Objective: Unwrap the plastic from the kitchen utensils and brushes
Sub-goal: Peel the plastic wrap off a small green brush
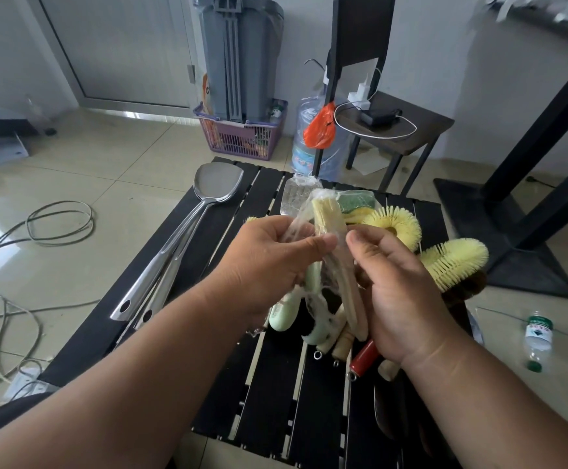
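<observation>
Unwrapping under way. Two steel spatulas (187,238) lie bare on the black table (269,384); yellow brushes (451,262) rest unwrapped at the right. A cream brush (329,225), held above the table among other handles, is still sheathed in plastic film (296,228). Left hand (265,265): grip clenched on film and brush. Right hand (397,292): fingertips pinching the film beside it.

Two steel spatulas (187,231), two yellow round brushes (421,242), one green sponge (357,201), one water bottle (537,340).
</observation>
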